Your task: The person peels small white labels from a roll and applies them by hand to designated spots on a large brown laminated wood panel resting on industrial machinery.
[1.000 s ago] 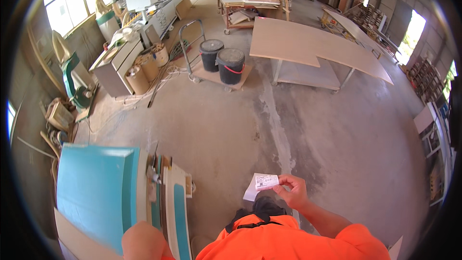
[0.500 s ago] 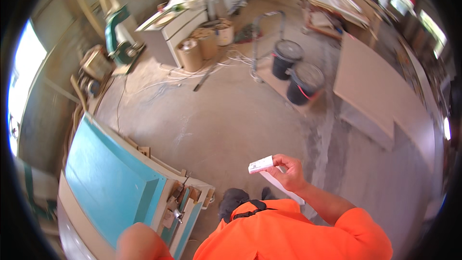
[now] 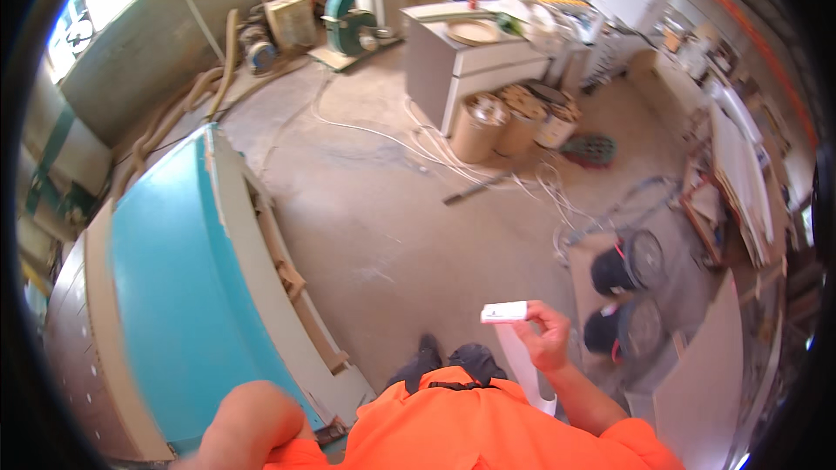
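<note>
My right hand (image 3: 547, 337) is raised in front of my orange shirt (image 3: 453, 426). Its thumb and fingers pinch a white paper strip (image 3: 520, 361). One end is a small flat white piece with dark print, pointing left from my fingertips. The rest of the strip hangs below my hand and curls at its lower end. Of my left arm (image 3: 252, 422) only a bent, bare part shows at the lower left, beside a machine table with a turquoise top (image 3: 187, 296). My left hand lies outside the picture.
Two dark lidded buckets (image 3: 623, 335) stand on a flat trolley (image 3: 592, 265) at the right. A pale board (image 3: 705, 365) stands near them. Ahead, a drawer cabinet (image 3: 475, 65) has brown drums (image 3: 479, 122) before it. White cables (image 3: 418, 144) and a dark bar (image 3: 477, 189) lie on the floor.
My view has turned left, so the cabinet and the buckets sit further right in the picture. My right hand keeps hold of the paper strip, whose hanging part shows more now.
</note>
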